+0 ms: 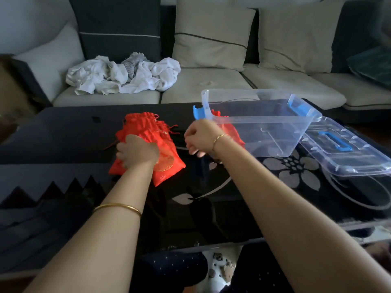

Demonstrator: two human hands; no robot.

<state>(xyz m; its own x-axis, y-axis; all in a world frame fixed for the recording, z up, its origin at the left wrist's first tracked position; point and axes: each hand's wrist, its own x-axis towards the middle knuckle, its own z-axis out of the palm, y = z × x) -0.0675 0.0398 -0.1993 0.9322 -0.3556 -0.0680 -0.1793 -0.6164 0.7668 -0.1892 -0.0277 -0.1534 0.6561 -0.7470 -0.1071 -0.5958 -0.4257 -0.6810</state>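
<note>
White laundry [122, 75] lies crumpled on the sofa [211, 85] behind the black desk [63, 134]. My left hand [137, 153], a gold bangle [118, 208] on that forearm, bears down on a heap of red pouches [148, 127] in the middle of the desk, its fingers curled into the cloth. Gold print shows on one lower corner and beside a round gold emblem, too small to read. My right hand [203, 138] hovers just right of the heap with fingers bent down. It is blurred, so I cannot tell whether they pinch anything. Behind it a lone pouch [229, 129] lies against the tilted clear box [275, 123] by its blue latch [197, 112]. The lid [349, 153], blue-handled, rests farther right.
</note>
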